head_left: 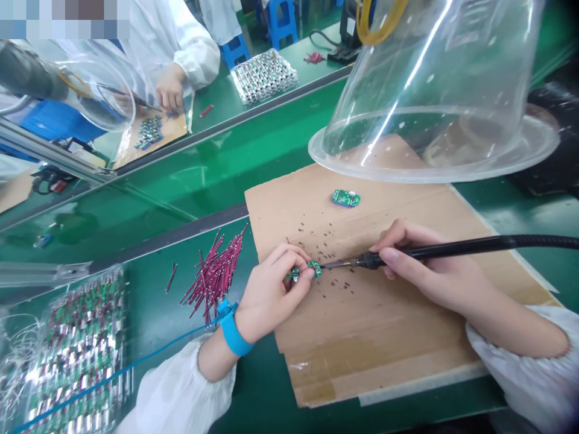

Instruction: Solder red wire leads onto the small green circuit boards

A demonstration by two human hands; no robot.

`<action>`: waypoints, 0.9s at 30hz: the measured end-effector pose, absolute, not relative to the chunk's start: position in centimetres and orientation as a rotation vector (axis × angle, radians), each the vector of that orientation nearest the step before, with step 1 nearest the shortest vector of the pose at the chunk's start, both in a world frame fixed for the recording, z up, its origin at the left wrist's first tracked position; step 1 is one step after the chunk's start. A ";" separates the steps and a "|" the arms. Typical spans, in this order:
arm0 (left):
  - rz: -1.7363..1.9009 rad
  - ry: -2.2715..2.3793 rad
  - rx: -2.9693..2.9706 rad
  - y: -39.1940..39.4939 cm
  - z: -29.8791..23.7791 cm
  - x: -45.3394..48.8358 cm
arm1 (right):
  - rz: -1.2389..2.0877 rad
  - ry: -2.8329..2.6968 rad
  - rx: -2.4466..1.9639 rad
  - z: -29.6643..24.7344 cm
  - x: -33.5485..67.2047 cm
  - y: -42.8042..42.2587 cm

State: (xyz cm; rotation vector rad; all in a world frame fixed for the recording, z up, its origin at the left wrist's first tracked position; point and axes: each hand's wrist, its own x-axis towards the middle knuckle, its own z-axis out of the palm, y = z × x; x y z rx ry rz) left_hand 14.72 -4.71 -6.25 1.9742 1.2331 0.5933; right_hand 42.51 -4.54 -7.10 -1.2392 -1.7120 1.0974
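Observation:
My left hand (pixel 278 283), with a blue wrist strap (pixel 234 328) behind it, pinches a small green circuit board (pixel 315 269) over the cardboard sheet (pixel 384 343). Its fingers cover part of the board, and whether they also hold a wire I cannot make out. In my right hand (pixel 425 265) is a black soldering iron (pixel 452 248), gripped like a pen. The iron's tip meets the right side of the board, or sits very close to it. A second green circuit board (pixel 346 198) lies farther back on the cardboard. Dark specks surround the held board.
Left of the cardboard lies a pile of dark red wires (pixel 215 274). A tray of boards (pixel 81 349) is at the lower left. The clear fume hood (pixel 429 120) hangs low at upper right. Beyond the green partition (pixel 190 175), a co-worker's hand (pixel 170 88) works over another board.

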 end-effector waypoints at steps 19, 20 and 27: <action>0.570 1.232 1.978 -4.7 -6.1 14.7 | 1.093 -1.723 -1.240 -7.1 42.5 -4.5; 0.568 1.232 1.978 -4.7 -6.1 14.7 | 1.095 -1.721 -1.243 -7.1 42.5 -4.5; 0.581 1.229 1.981 -4.7 -6.2 14.6 | 1.091 -1.733 -1.245 -7.0 42.5 -4.5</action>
